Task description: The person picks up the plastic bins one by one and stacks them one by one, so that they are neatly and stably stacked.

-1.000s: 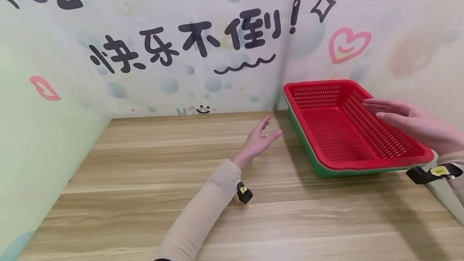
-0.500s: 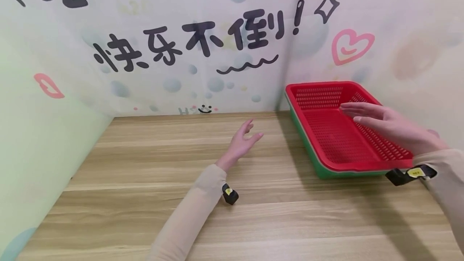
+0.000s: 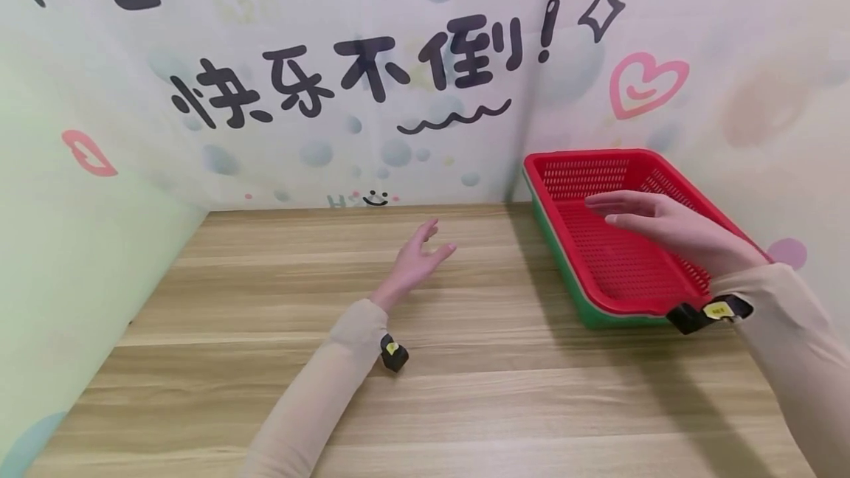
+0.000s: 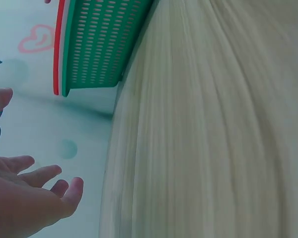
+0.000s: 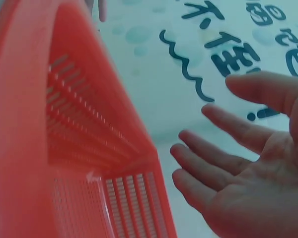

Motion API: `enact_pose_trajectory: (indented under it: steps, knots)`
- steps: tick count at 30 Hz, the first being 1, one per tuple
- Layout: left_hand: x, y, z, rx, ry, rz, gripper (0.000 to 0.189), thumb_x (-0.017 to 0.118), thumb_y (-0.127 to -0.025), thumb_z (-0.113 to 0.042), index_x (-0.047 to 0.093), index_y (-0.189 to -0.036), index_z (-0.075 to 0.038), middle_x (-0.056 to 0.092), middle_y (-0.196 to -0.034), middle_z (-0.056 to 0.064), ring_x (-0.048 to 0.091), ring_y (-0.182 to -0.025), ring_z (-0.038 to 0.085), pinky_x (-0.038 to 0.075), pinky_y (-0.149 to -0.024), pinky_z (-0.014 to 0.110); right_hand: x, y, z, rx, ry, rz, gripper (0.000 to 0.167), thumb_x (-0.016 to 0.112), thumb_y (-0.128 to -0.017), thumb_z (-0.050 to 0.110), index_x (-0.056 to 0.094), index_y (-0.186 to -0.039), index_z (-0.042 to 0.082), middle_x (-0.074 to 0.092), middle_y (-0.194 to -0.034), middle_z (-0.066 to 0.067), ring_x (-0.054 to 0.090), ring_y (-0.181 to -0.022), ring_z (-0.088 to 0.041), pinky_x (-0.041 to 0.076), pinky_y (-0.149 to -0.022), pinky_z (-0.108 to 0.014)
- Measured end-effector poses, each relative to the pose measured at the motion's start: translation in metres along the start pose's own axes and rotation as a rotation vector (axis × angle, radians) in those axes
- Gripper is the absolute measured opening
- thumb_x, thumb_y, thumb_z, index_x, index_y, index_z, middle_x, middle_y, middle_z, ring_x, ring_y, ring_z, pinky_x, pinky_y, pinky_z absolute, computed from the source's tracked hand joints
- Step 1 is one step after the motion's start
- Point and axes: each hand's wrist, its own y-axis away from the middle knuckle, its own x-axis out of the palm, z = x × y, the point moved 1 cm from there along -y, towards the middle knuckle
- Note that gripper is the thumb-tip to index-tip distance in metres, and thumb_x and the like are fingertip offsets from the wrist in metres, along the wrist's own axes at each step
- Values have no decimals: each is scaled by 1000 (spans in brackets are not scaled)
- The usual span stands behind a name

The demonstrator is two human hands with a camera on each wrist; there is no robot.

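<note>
A red slotted plastic basket (image 3: 614,271) stands nested with a green basket (image 3: 587,308) on the right side of the table. My right hand (image 3: 671,227) hovers over the red basket, fingers extended and thumb apart, holding nothing. In the right wrist view the palm of that hand (image 5: 258,168) shows beside the red rim (image 5: 20,124). My left hand (image 3: 413,265) is held over the table to the left of the baskets, its fingers relaxed and spread from the thumb. In the left wrist view, the green basket's slotted side (image 4: 102,47) lies beyond that hand (image 4: 30,198).
The wood-grain tabletop (image 3: 265,330) runs back to a printed wall sheet (image 3: 319,80) with black lettering, bubbles and hearts. The baskets stand near the back right corner, close to the right wall sheet (image 3: 783,153). Each wrist wears a black strap device (image 3: 394,352).
Both hands have drifted to the left, the right from the basket's right side to over its middle, the left farther from the baskets. The baskets keep their place on the table.
</note>
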Motion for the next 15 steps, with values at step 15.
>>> enact_pose_trajectory:
  steps: [15]
  knots:
    - [-37,5,-3,239,-566,-1,79,64,-92,-35,24,-151,0,26,-152,25,14,-140,46,13,-112,58,44,-37,41,-84,164,43,57,61,-95,22,40,-145,3,43,-142,-21,41,-128,-37,41,-98,-57]
